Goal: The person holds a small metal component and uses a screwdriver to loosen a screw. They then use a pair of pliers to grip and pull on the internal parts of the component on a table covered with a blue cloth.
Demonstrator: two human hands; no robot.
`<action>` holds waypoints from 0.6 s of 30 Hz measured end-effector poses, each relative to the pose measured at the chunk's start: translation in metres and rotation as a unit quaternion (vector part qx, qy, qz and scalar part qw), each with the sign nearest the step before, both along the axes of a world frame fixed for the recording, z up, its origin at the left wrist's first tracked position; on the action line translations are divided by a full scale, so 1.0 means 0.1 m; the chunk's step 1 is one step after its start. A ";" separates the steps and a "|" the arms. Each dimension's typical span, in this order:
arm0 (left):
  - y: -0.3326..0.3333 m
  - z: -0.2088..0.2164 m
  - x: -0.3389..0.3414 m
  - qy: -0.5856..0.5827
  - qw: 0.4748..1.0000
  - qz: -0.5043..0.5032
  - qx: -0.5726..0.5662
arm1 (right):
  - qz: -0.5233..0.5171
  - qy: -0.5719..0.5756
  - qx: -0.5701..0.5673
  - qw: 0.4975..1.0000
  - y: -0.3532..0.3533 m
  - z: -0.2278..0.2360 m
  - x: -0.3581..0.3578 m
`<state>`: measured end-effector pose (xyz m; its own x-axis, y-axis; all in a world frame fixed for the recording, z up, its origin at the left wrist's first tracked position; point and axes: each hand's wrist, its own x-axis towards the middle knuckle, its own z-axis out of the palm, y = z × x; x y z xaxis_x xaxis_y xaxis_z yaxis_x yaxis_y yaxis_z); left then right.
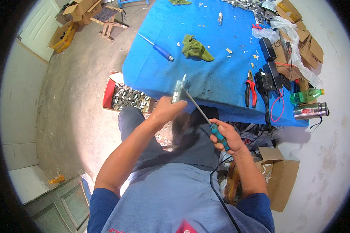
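My left hand is closed round a small whitish, partly see-through device with a thin pale tip pointing away from me, just off the near edge of the table. What kind of device it is does not show. In my right hand is a screwdriver with a teal and black handle. Its metal shaft slants up to the left, and the end lies beside the device; whether they touch I cannot tell. Beyond my hands, a blue-handled screwdriver and a crumpled green cloth lie on the table.
Red-handled pliers, black power adapters, a green bottle and a steel flask line the right side of the blue-covered table. A box of small parts stands on the floor to the left. Cardboard sits lower right.
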<state>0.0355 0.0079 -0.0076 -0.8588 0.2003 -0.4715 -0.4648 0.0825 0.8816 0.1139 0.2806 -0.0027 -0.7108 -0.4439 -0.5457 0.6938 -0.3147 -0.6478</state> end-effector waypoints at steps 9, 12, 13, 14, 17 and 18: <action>0.10 -0.32 0.06 0.083 0.990 -0.003 -0.113 | 0.026 0.352 0.409 0.842 0.08 -0.14 0.22; 0.04 -0.36 -0.02 0.112 0.978 0.030 -0.174 | -0.068 0.300 0.449 0.839 0.22 -0.07 0.32; 0.02 -0.35 -0.04 0.137 0.964 0.031 -0.225 | -0.121 0.219 0.352 0.902 0.23 0.03 0.36; 0.02 -0.32 -0.04 0.147 0.957 0.022 -0.251 | -0.109 0.214 0.315 0.918 0.21 0.11 0.36; 0.11 -0.23 -0.05 0.160 0.935 -0.018 -0.317 | -0.072 0.186 0.219 0.955 0.11 0.25 0.32; 0.14 -0.20 -0.07 0.153 0.929 -0.038 -0.336 | -0.046 0.194 0.233 0.952 0.03 0.31 0.26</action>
